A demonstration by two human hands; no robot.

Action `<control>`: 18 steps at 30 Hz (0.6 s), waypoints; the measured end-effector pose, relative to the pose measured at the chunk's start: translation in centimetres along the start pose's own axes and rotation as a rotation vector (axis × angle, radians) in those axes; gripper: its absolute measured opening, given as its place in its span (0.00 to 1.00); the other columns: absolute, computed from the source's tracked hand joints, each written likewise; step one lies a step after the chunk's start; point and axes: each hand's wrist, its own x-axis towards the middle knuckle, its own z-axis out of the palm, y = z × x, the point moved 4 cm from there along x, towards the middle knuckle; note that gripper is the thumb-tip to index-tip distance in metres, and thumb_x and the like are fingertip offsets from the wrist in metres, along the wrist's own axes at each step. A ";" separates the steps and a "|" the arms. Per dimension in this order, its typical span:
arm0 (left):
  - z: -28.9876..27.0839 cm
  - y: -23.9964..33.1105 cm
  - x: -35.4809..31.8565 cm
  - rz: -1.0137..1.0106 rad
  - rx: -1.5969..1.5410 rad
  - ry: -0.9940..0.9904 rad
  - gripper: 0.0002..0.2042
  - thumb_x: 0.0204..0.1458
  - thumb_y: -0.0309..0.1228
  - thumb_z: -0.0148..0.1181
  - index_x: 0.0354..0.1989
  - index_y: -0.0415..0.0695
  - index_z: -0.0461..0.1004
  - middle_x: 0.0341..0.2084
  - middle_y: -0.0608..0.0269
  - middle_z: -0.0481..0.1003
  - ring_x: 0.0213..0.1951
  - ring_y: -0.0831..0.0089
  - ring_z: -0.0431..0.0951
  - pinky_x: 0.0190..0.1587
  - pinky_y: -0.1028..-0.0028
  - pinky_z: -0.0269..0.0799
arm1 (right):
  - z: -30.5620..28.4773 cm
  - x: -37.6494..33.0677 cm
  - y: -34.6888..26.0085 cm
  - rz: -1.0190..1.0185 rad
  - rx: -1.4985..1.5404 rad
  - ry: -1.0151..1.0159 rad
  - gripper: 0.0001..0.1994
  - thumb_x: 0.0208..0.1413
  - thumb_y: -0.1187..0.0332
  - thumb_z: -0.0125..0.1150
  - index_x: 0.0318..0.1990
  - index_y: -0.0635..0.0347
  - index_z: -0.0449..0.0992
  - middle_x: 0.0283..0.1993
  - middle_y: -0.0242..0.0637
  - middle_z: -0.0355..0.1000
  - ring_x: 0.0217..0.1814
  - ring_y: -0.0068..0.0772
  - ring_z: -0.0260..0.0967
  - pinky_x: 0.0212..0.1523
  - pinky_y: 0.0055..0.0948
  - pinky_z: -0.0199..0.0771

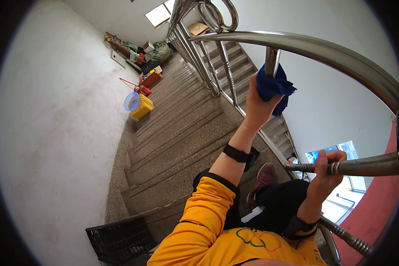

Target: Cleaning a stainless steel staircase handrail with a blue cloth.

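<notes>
My left hand (257,106) is wrapped around a dark blue cloth (267,88), which is folded about an upright metal baluster (272,57) just below the curved handrail (328,43). Loose corners of the cloth stick out on the right side of the post. Lower and to the right, my right hand (324,179) grips another shiny baluster (368,165), with fingers curled over its ringed section. Black bands circle both of my forearms. The far sides of both grips are hidden.
Stone stairs (177,133) run along a white wall (57,111). Beside it stand a black crate (119,239), a yellow crate (142,106) with a blue basin (131,102), and red fire extinguishers (143,91). Piled bags and boards (157,53) lie farther off. My shoe (265,177) rests near the railing.
</notes>
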 end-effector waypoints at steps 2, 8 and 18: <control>-0.1 -0.5 -0.1 0.037 -0.098 0.019 0.28 0.41 0.22 0.68 0.51 0.43 0.59 0.41 0.65 0.69 0.43 0.78 0.70 0.47 0.75 0.68 | 0.1 -0.1 0.0 0.015 0.002 -0.005 0.11 0.52 0.77 0.59 0.30 0.58 0.60 0.27 0.27 0.56 0.26 0.14 0.52 0.26 0.15 0.57; -0.4 -2.3 -1.2 -0.031 -0.018 0.051 0.29 0.41 0.21 0.66 0.53 0.45 0.60 0.40 0.62 0.71 0.44 0.75 0.71 0.48 0.74 0.67 | 0.4 -0.1 -0.5 0.028 0.022 -0.005 0.10 0.52 0.76 0.59 0.30 0.58 0.61 0.26 0.27 0.57 0.24 0.14 0.53 0.26 0.15 0.58; 0.0 1.8 0.4 -0.089 0.017 0.022 0.30 0.41 0.20 0.63 0.55 0.43 0.60 0.40 0.59 0.72 0.44 0.72 0.72 0.48 0.72 0.68 | 0.3 0.2 -0.2 -0.054 -0.052 0.031 0.09 0.53 0.78 0.56 0.29 0.57 0.61 0.23 0.27 0.57 0.19 0.14 0.54 0.21 0.15 0.56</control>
